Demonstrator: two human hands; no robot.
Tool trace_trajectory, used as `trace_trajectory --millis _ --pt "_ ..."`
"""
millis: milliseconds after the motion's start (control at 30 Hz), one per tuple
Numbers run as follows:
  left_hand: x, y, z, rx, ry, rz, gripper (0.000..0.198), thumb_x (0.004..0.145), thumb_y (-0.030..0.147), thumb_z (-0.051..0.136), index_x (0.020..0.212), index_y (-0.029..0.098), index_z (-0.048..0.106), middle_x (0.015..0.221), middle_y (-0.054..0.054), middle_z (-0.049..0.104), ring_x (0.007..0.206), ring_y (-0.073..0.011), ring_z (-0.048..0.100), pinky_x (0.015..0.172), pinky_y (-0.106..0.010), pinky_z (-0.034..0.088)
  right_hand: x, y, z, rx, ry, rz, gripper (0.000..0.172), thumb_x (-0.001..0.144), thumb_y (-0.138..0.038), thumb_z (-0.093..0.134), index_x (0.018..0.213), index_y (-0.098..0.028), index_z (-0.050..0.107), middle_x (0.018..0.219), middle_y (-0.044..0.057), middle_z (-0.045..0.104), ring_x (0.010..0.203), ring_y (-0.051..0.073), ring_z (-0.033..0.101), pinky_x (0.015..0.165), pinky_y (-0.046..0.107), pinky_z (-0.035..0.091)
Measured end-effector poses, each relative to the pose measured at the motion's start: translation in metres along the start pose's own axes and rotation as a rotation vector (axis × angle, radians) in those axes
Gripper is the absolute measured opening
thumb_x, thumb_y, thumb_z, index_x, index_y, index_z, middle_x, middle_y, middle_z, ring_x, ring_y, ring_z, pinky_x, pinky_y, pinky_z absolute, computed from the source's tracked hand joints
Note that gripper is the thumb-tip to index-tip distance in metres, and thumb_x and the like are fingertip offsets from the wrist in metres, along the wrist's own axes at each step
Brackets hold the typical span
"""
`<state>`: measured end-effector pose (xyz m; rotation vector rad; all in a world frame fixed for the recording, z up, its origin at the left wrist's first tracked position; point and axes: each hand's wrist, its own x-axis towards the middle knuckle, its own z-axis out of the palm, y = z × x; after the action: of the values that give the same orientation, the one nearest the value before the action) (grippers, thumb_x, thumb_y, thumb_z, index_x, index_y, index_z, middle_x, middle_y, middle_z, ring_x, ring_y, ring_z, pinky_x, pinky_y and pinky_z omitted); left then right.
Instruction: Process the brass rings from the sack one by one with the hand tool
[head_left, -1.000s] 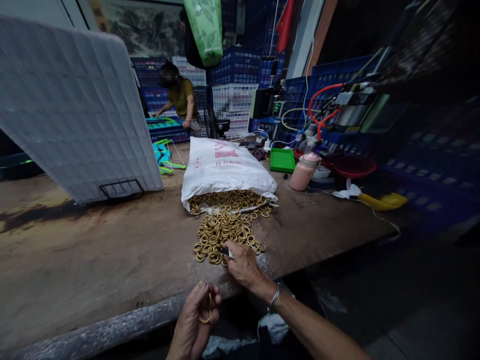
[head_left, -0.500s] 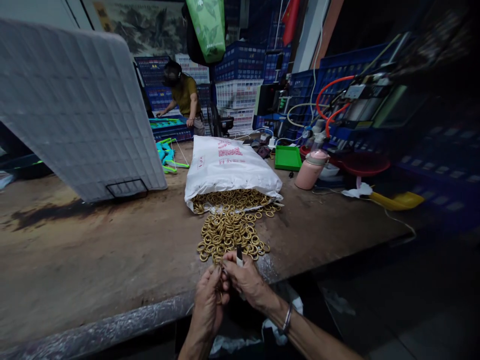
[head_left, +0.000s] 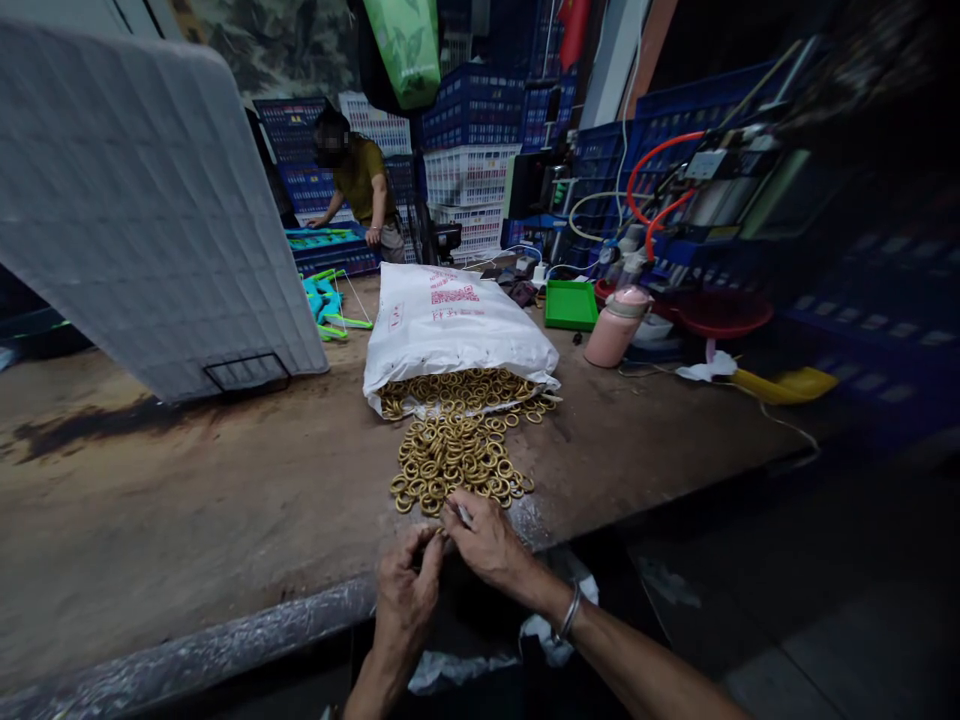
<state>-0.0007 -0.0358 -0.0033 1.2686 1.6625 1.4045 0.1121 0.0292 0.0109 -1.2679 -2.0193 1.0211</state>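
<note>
At the table's front edge, my left hand (head_left: 407, 585) is closed, thumb and finger pinching a brass-coloured ring (head_left: 441, 532). My right hand (head_left: 486, 540) is close beside it, fingers curled around a small flat blade-like tool; its pale part (head_left: 465, 516) shows between thumb and fingers. The right fingertips are near the pinched ring; I cannot tell whether they touch it. Just beyond both hands lies a pile of brass-coloured rings (head_left: 454, 455). It spills from the open mouth of a white woven sack (head_left: 461, 325) with red print.
A large white ribbed panel (head_left: 150, 210) stands on the left of the table (head_left: 225, 500). To the right are a green tray (head_left: 571, 305), a pink bottle (head_left: 616, 328) and a yellow scoop (head_left: 784, 385). A co-worker (head_left: 367, 185) stands behind, near stacked crates (head_left: 469, 180).
The tool in my right hand has tilted, and its dark upright tip no longer shows. My left hand has shifted slightly left and turned. The whole view has moved a little.
</note>
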Motion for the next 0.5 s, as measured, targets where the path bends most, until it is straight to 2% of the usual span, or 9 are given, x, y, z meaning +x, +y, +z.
trace_trajectory --millis 200,333,400,500 --pt "-0.0024 0.007 0.0002 -0.169 -0.044 -0.097 0.013 0.072 0.027 0.057 0.071 0.018 0.066 0.065 -0.001 0.064 0.065 -0.016 0.056 0.064 -0.022 0.043 -0.0032 0.0018 0.0003 0.087 -0.05 -0.015 0.018 0.079 -0.028 0.042 0.067 -0.017 0.049 0.059 -0.005 0.043 0.056 0.008 0.038 0.053 0.019 0.027" --pt "-0.0037 0.0082 0.002 -0.231 -0.007 -0.118 0.012 0.07 0.028 0.059 0.069 0.017 0.065 0.063 0.0 0.061 0.062 -0.0138 0.054 0.06 -0.02 0.042 -0.0048 0.0004 0.002 0.126 -0.134 0.061 0.027 0.08 -0.029 0.041 0.057 -0.017 0.041 0.052 -0.006 0.037 0.052 0.007 0.033 0.049 0.02 0.024" --pt "-0.0049 0.0073 0.0025 -0.268 -0.01 -0.187 0.014 0.069 0.031 0.061 0.068 0.017 0.063 0.055 0.002 0.056 0.051 -0.0103 0.049 0.05 -0.018 0.039 -0.0047 -0.0007 0.0036 0.147 -0.135 0.087 0.028 0.079 -0.029 0.04 0.054 -0.017 0.039 0.051 -0.006 0.035 0.052 0.007 0.033 0.049 0.02 0.024" --pt "-0.0077 0.0057 0.0023 -0.364 -0.073 -0.381 0.021 0.069 0.038 0.06 0.071 0.017 0.059 0.048 0.006 0.047 0.038 -0.0049 0.037 0.038 -0.015 0.028 -0.005 -0.0034 0.004 0.142 -0.114 0.07 0.024 0.078 -0.027 0.041 0.057 -0.016 0.041 0.054 -0.005 0.038 0.054 0.008 0.034 0.049 0.02 0.024"
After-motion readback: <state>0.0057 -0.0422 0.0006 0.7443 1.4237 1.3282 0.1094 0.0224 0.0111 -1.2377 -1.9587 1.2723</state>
